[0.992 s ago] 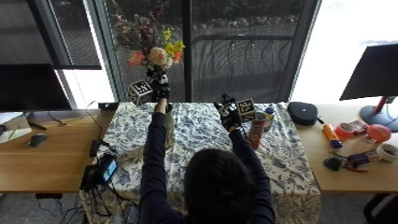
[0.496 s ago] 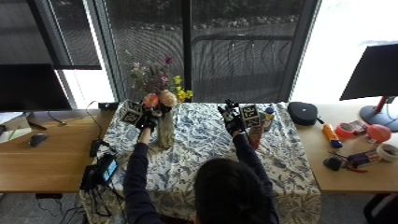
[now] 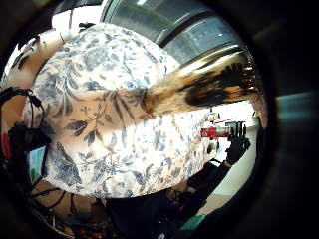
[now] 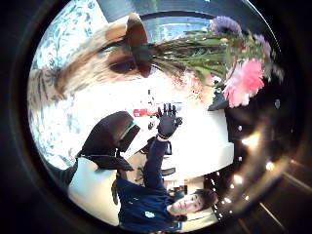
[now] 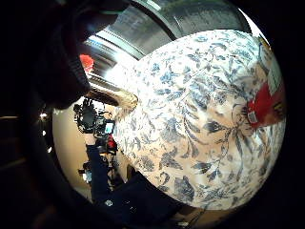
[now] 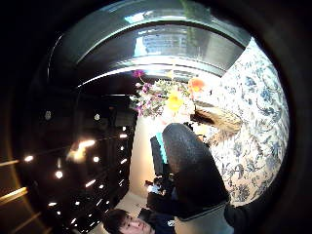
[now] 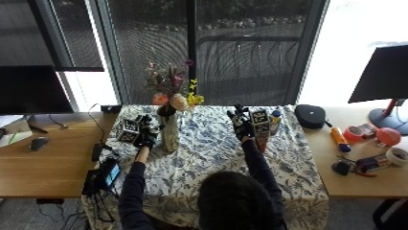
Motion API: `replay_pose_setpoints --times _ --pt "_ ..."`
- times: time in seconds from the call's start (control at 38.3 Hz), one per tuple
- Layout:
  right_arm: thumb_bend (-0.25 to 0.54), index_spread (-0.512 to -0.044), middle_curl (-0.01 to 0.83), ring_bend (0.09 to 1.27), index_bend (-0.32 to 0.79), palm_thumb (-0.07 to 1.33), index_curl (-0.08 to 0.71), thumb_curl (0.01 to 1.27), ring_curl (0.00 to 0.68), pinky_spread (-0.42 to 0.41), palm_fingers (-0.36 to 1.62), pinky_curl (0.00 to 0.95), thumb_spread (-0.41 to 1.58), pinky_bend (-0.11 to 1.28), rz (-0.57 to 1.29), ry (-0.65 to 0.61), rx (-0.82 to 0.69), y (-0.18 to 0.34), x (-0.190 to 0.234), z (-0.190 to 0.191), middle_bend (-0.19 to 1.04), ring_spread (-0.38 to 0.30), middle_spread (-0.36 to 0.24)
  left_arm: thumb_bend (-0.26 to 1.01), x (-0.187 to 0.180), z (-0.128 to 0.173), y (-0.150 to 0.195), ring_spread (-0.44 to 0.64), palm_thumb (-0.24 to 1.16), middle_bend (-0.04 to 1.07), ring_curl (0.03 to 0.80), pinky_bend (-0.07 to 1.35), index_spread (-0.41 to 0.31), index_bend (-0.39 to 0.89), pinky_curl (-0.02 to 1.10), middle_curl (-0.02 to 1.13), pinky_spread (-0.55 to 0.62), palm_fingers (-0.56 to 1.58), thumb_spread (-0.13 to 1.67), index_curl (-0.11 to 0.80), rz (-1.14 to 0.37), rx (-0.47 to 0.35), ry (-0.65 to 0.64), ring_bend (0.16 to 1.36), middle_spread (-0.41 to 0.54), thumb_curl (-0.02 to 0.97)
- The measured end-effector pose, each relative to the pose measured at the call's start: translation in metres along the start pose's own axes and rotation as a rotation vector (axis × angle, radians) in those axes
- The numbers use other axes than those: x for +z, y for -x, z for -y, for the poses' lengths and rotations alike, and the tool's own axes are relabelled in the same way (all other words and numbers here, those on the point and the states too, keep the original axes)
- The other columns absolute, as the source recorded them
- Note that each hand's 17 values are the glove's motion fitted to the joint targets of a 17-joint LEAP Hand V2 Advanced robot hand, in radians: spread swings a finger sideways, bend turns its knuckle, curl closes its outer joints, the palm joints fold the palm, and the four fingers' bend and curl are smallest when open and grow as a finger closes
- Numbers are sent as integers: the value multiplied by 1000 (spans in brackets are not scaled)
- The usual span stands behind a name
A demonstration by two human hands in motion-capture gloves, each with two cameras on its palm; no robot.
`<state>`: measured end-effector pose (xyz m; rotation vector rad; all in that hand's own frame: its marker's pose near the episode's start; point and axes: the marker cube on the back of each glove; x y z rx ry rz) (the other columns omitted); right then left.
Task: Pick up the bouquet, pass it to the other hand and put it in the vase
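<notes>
While the big windows with dark blinds (image 7: pixel 210 48) close the room behind the table, the cloth with blue flowers (image 7: pixel 210 158) covers the middle part of the wooden table (image 7: pixel 44 163) and hangs over its near edge. On this cloth the vase (image 7: pixel 169 132) stands upright, just beside the left hand (image 7: pixel 145 136) on its inner side, and the bouquet (image 7: pixel 171 88) is in it, with stems down in the mouth and flowers above the hand. The left hand is at the height of the vase body, very near to it; I cannot tell if it touches the vase or how its fingers stand. The right hand (image 7: pixel 242 123) is raised over the cloth with fingers straight and spread, and it holds nothing. Between the two hands there is a wide strip of bare cloth. Just beside the right hand, on its outer side, stands a red bottle (image 7: pixel 262 139). Further to that side, past the cloth edge, small things lie on the wood, among them a black case (image 7: pixel 312 116) and an orange tube (image 7: pixel 338 139).
</notes>
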<state>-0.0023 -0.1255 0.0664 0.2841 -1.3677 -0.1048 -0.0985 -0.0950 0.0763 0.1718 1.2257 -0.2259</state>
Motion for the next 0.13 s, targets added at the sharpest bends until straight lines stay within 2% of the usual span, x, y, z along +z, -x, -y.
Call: replay_pose_setpoints --times 0.05,0.13 --pt "-19 -366 250 408 170 373 298 339 286 227 144 339 1153 566 81 84 63 11 4 -10 161 31 -68 -37 -1 -2 -1 437 430 179 298 317 157 55 312 325 463 -175 899 231 -20 -1 14 557 312 437" --pt "-20 -365 248 409 167 374 299 339 286 227 146 340 1155 563 97 97 87 13 6 -13 159 31 -79 -35 -2 4 1 450 430 184 295 311 159 62 311 324 472 -160 901 212 6 79 -83 558 320 425"
